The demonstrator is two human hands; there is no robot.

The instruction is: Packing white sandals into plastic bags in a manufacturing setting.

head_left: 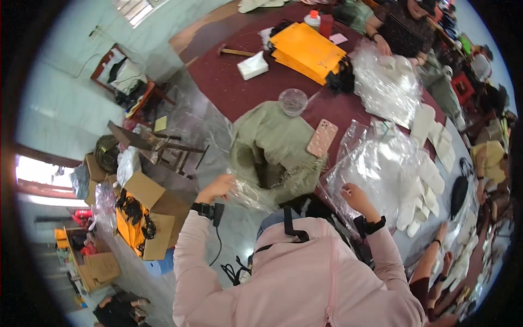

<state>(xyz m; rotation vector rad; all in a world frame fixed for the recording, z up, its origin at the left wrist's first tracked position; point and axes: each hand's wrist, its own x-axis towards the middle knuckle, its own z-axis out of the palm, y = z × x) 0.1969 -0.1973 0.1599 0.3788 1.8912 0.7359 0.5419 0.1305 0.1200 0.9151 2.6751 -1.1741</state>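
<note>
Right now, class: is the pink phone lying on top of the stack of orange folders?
No. The pink phone lies on the dark red table beside the olive cloth, well apart from the orange folders.

Phone on table (near its edge), bowl behind it, cardboard box left on floor.
</note>
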